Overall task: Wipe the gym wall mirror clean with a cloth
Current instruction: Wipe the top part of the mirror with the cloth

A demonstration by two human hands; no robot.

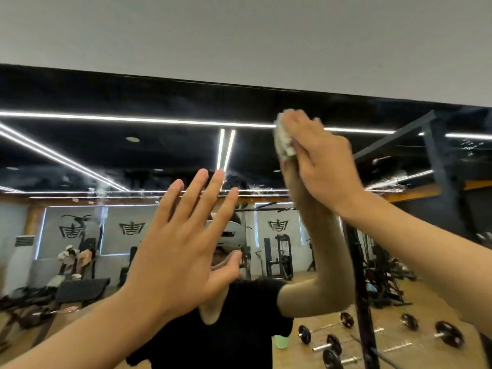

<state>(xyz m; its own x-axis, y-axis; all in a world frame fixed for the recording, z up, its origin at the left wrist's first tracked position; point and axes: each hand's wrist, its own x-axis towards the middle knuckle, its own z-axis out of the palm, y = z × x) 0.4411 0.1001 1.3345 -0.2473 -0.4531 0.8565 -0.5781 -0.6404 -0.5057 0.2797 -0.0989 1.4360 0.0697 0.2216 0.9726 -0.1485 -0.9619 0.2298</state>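
One mirror (pixel 106 155), wall-mounted. One cloth (pixel 283 141), white, wadded, high on the glass near its top edge, gripped by right hand (pixel 322 161). Left hand (pixel 181 251): flat, fingers spread, raised before mirror.

The cloth (pixel 284 142) is white with faint green flecks; the wall (pixel 239 35) above is plain pale grey. The mirror (pixel 173 153) reflects a black ceiling (pixel 80 94) striped with bright white light lines (pixel 133 119), black emblems (pixel 132 227) on light grey, a black shirt (pixel 239 328), and black dumbbells (pixel 450 334) on a tan floor (pixel 423 310).
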